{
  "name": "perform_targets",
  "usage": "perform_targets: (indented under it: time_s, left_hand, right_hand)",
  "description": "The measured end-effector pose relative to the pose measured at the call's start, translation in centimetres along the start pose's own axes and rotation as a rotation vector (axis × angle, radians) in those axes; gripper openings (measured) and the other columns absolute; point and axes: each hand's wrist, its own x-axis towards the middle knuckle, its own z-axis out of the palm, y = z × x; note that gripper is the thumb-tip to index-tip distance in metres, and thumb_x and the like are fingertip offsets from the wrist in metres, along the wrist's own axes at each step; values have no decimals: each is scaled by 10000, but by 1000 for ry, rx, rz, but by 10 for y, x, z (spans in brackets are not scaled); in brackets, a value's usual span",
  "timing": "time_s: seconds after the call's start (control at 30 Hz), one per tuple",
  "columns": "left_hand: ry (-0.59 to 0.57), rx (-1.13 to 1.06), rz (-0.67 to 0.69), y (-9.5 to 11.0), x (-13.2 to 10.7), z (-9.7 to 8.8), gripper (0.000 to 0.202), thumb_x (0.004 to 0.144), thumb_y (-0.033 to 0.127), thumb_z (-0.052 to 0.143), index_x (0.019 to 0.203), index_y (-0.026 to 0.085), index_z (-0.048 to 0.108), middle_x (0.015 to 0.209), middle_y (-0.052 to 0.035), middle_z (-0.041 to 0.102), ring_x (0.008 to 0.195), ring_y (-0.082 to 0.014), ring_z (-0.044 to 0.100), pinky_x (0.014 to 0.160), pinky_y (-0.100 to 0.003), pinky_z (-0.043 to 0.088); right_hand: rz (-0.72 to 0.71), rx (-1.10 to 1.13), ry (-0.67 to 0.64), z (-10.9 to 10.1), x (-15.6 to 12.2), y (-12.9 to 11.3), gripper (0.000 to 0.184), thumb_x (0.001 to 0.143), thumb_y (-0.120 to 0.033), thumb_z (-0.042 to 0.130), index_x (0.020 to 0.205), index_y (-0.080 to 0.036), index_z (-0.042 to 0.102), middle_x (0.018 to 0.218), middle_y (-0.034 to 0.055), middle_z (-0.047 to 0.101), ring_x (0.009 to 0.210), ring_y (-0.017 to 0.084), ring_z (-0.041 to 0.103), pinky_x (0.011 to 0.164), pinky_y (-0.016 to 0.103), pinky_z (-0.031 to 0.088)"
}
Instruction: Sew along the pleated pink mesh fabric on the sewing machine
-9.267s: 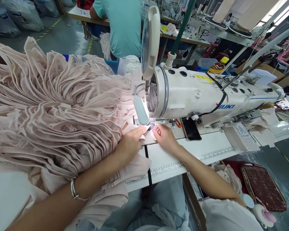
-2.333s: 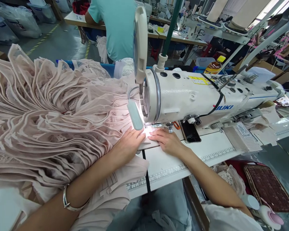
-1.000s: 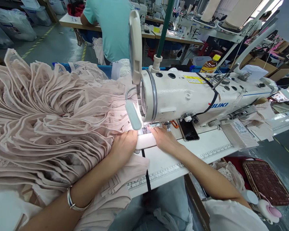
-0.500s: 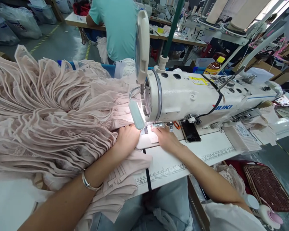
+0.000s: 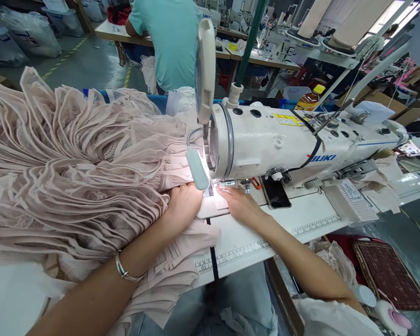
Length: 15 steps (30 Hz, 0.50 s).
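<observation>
Small pale fabric piece seen lying flat on the machine bed, just in front of the needle area of the sewing machine. Right hand set beside it, fingers stretched toward the presser area; whether a firm pinch is made cannot be told. Left hand curled against the fabric pile; fingertips hidden, grip cannot be told. Piece judged light, soft, limp, easily creased; best held by its edges, flat, with fingers kept clear of the needle. Lamp hung low over the left fingers, so the view is partly blocked. Left side crowded by the pile. Phone and orange tool placed right of the right hand; measuring tape run along the counter edge.
</observation>
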Motion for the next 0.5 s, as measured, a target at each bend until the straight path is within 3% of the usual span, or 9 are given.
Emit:
perform_targets:
  time_s: [0.2,0.5]
  left_hand:
    - [27,19,8,0,-2,0,269,938,107,389,1066,170,617,969,-166,729,825,-273,709,620,-308,448]
    - [-81,-10,-45,3,-2,-4,332,947,108,334,1120,164,611,1021,-164,711,913,-298,701,730,-366,484]
  right_hand:
    - [22,-12,-44,-5,2,-6,610,906,-40,332,1473,-190,499,1323,130,651,1139,275,624,844,348,533]
    - [70,-15,-159,-17,2,-14,602,947,-73,287,1524,-186,417,1365,150,604,1145,300,606,877,387,525]
